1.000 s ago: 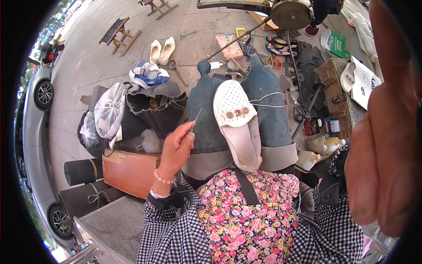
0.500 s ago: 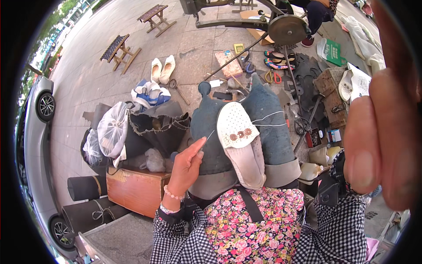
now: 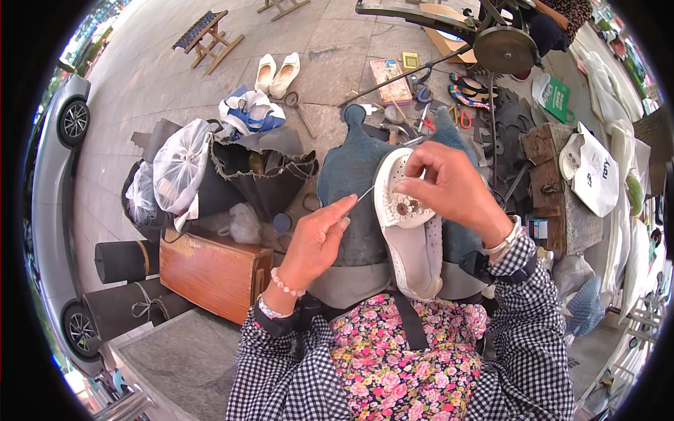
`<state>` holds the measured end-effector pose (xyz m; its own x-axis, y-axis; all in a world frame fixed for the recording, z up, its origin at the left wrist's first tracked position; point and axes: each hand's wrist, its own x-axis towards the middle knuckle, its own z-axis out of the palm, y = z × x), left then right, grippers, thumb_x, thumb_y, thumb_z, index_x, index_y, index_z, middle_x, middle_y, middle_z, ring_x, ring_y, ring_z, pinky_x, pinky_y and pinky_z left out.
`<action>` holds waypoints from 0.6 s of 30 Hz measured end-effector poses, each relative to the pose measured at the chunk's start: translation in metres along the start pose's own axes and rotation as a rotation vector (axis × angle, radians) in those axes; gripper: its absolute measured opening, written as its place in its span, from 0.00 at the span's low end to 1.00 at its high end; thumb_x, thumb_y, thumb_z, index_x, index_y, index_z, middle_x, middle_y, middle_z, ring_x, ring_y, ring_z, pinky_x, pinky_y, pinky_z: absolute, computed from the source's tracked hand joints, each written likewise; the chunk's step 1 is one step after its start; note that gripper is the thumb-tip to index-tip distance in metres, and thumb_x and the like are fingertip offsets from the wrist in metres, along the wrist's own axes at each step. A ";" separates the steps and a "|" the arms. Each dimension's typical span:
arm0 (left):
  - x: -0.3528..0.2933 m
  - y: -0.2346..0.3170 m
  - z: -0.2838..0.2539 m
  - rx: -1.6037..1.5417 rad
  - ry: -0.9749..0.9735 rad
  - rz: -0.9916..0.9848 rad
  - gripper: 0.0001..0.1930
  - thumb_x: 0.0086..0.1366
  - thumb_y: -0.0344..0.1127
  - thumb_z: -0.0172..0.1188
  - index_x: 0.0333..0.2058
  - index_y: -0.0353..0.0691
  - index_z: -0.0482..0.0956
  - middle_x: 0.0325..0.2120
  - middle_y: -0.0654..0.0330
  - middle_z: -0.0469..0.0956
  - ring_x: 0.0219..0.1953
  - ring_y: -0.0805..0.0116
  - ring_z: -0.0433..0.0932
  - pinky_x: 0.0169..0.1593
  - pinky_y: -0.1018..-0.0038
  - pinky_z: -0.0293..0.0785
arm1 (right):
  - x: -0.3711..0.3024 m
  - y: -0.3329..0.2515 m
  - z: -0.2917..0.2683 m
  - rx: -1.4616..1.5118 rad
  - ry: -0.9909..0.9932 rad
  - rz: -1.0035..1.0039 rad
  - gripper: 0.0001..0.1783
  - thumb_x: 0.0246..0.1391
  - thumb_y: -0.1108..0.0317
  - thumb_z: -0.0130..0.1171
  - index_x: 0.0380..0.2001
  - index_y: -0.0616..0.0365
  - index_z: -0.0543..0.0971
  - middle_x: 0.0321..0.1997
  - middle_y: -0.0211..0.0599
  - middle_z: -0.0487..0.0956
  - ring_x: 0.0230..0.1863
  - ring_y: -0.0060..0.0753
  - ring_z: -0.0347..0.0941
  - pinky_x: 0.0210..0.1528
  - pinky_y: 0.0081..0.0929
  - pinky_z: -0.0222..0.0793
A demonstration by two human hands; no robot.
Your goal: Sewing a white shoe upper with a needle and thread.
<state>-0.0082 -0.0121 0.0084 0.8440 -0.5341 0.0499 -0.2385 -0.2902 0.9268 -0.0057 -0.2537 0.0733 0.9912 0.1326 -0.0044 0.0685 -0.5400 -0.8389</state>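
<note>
The white shoe (image 3: 415,259) lies on our lap, toe far, over the blue knee covers (image 3: 351,172). Our left hand (image 3: 324,235) pinches a thin needle (image 3: 366,193) just left of it; our right hand (image 3: 444,184) curls above the toe — whether its fingers hold anything, we cannot tell. Neither hand seems to brace the shoe, so it could slide if tugged — and the needle, aimed rightward, could prick our right fingers.
</note>
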 end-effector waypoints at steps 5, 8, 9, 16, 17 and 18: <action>0.002 -0.001 0.003 0.014 0.016 0.027 0.17 0.60 0.24 0.51 0.50 0.35 0.72 0.43 0.52 0.77 0.38 0.65 0.75 0.43 0.75 0.70 | 0.007 0.015 0.021 -0.129 -0.077 -0.076 0.09 0.42 0.70 0.62 0.22 0.64 0.74 0.23 0.40 0.74 0.23 0.34 0.71 0.26 0.29 0.65; 0.000 0.002 0.001 0.051 0.040 0.054 0.17 0.60 0.24 0.51 0.49 0.35 0.73 0.43 0.48 0.76 0.44 0.54 0.76 0.47 0.71 0.71 | 0.012 0.021 0.023 0.001 -0.156 -0.102 0.06 0.46 0.74 0.59 0.23 0.65 0.73 0.23 0.36 0.73 0.21 0.26 0.69 0.24 0.24 0.64; -0.001 0.003 0.001 0.055 0.042 0.044 0.17 0.60 0.24 0.52 0.49 0.35 0.73 0.43 0.48 0.76 0.44 0.53 0.76 0.46 0.71 0.71 | 0.012 0.023 0.025 0.063 -0.161 -0.134 0.05 0.47 0.74 0.58 0.23 0.65 0.73 0.23 0.35 0.73 0.21 0.24 0.69 0.24 0.24 0.64; -0.014 0.007 0.000 0.048 0.104 0.058 0.17 0.62 0.25 0.50 0.50 0.34 0.72 0.43 0.53 0.77 0.41 0.66 0.77 0.45 0.76 0.71 | 0.005 0.018 0.036 0.450 -0.320 -0.135 0.07 0.49 0.73 0.56 0.23 0.64 0.71 0.20 0.30 0.70 0.23 0.17 0.64 0.28 0.20 0.63; -0.020 0.009 -0.001 0.041 0.135 0.051 0.17 0.62 0.25 0.49 0.51 0.35 0.71 0.38 0.57 0.77 0.34 0.71 0.75 0.39 0.78 0.70 | 0.004 0.012 0.039 0.441 -0.314 -0.148 0.07 0.49 0.73 0.56 0.23 0.64 0.71 0.19 0.31 0.71 0.23 0.18 0.65 0.27 0.20 0.63; -0.025 0.011 -0.002 0.035 0.167 0.044 0.18 0.63 0.25 0.49 0.52 0.36 0.71 0.33 0.61 0.77 0.27 0.77 0.73 0.32 0.81 0.70 | 0.003 0.008 0.041 0.432 -0.308 -0.162 0.07 0.49 0.73 0.56 0.23 0.64 0.71 0.19 0.32 0.71 0.22 0.19 0.65 0.26 0.21 0.63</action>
<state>-0.0312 -0.0001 0.0187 0.8995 -0.4087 0.1543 -0.2916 -0.2985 0.9088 -0.0073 -0.2238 0.0447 0.8884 0.4575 0.0384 0.0997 -0.1107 -0.9888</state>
